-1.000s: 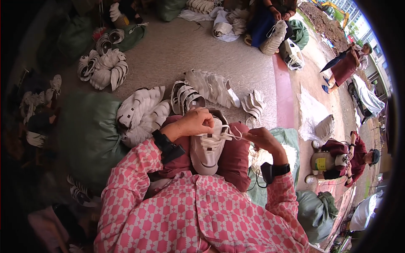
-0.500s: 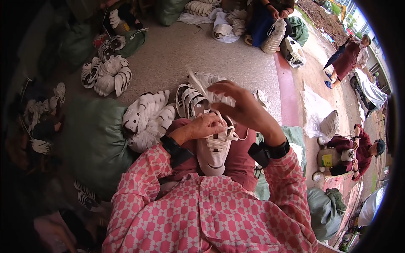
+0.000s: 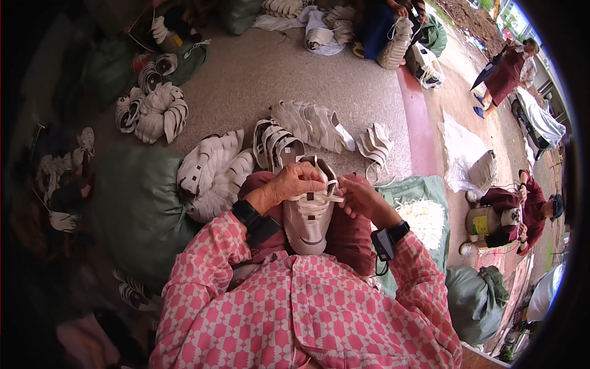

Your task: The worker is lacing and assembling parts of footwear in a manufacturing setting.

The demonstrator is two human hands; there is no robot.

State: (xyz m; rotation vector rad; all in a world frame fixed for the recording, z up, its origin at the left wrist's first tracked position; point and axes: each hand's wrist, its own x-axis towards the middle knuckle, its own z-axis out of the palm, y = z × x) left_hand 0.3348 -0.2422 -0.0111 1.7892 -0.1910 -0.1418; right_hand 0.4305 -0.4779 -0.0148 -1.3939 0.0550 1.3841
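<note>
A pale shoe upper (image 3: 307, 222) rests between my knees, its toe toward me and its opening away. My left hand (image 3: 296, 182) is closed over its left eyelet edge, fingertips pinching near the tongue. White shoelace (image 3: 334, 198) runs across the lacing and sticks out to the right. Beside the shoe's right edge, my right hand (image 3: 361, 195) pinches the lace with thumb and fingers. Just beyond the shoe stands a nested row of striped shoe uppers (image 3: 289, 151); the longer row (image 3: 312, 125) lies behind it.
Left of me lie bundled shoe uppers (image 3: 209, 172) and a big green sack (image 3: 138, 206). A small stack of uppers (image 3: 375, 145) and white laces (image 3: 423, 222) on green sheeting (image 3: 399, 184) are to the right. Other people sit working at the far side and right; a person (image 3: 507, 74) stands outside.
My right hand has come down from above the shoe to its right edge and now pinches the lace. My left hand stays on the shoe upper.
</note>
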